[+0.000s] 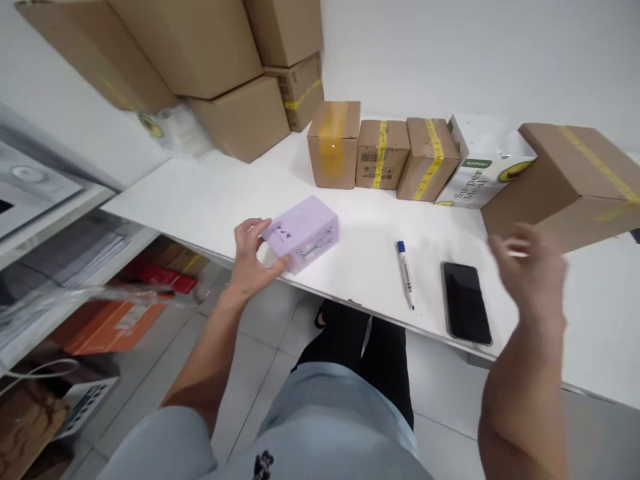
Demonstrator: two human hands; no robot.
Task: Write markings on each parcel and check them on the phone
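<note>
Your left hand [257, 262] grips the near end of the lilac box [307, 230] on the tabletop [370, 267], thumb and fingers spread around it. Your right hand [533, 273], blurred, hovers with its fingers curled and holds nothing visible, with the phone [467, 303] and then the marker [405, 275] lying to its left.
</note>
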